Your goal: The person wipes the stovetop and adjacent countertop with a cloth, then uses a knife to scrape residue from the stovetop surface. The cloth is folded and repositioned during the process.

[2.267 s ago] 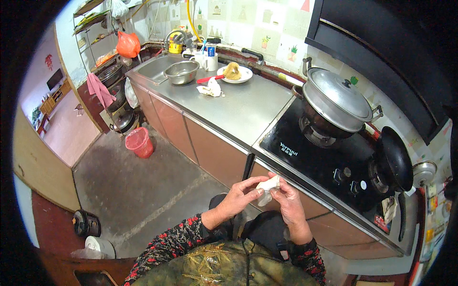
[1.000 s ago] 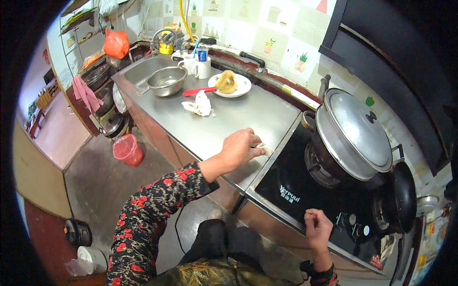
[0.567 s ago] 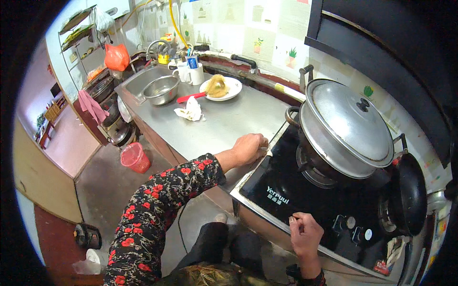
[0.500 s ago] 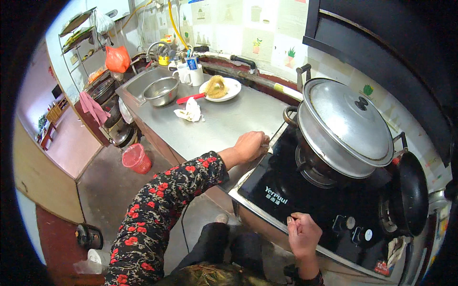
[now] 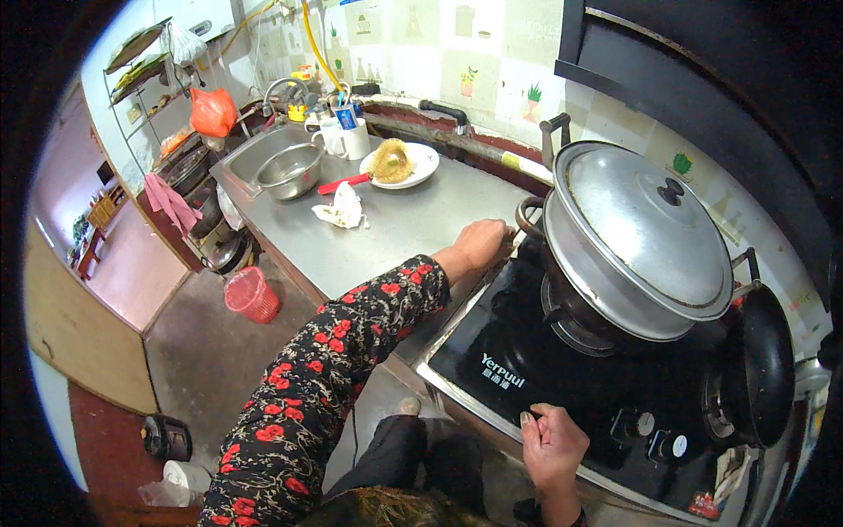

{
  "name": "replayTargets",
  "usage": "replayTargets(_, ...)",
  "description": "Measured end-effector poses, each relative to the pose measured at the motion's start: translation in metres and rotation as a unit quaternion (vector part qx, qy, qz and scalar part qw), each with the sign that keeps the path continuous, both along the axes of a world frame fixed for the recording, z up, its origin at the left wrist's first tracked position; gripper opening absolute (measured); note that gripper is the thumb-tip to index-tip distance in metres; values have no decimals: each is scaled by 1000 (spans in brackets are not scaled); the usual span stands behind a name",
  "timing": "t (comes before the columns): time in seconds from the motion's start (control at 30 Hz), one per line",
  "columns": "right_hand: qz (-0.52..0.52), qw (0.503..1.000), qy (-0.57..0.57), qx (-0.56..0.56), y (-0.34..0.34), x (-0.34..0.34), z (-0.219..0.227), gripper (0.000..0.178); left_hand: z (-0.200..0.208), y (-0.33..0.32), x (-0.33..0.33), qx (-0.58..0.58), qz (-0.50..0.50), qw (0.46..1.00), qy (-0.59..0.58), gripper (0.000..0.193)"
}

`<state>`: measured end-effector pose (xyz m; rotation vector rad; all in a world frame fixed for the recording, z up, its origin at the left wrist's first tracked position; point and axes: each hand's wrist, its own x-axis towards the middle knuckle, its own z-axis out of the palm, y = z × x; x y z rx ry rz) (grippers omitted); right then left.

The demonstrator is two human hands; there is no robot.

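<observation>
My left hand (image 5: 482,247) reaches across to the left edge of the black gas stove (image 5: 465,334), by the seam with the steel counter. Its fingers are curled down and pressed together; whatever they may hold is hidden. Just beyond them is the side handle of a large lidded aluminium pot (image 5: 606,255), which sits on the left burner. My right hand (image 5: 555,446) is closed in a loose fist at the stove's front edge, left of the knobs, with nothing visible in it.
On the steel counter (image 5: 395,233) are a crumpled white cloth (image 5: 344,207), a red-handled brush (image 5: 345,184) by a white plate (image 5: 423,167), white mugs (image 5: 355,140) and a metal basin (image 5: 291,172). A black wok (image 5: 764,369) stands at right. A red bin (image 5: 250,294) is on the floor.
My left hand has slid farther back along the stove's left edge, closer to the pot's handle. My right hand stays in nearly the same place, still closed.
</observation>
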<state>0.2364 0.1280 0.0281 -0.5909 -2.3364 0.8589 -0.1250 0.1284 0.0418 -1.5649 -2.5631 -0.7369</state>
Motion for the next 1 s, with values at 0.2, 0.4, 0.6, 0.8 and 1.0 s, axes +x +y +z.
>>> replayTargets(0.2,-14,1000,9,3,-2,0,2,15,6,11,-4,-45,20,999,16,21)
replayTargets(0.4,-4,994,69,86,-1,-4,4,13,6,-32,14,-60,-36,997,24,18)
replayTargets(0.6,-29,997,34,68,-4,-3,3,13,1,-83,40,-47,-76,995,40,14)
replayTargets(0.8,-33,995,39,82,-6,-2,4,14,21,-133,61,-102,-118,988,9,12)
replayTargets(1.0,-35,993,51,98,-6,-1,3,14,38,-169,71,-12,-18,997,67,32)
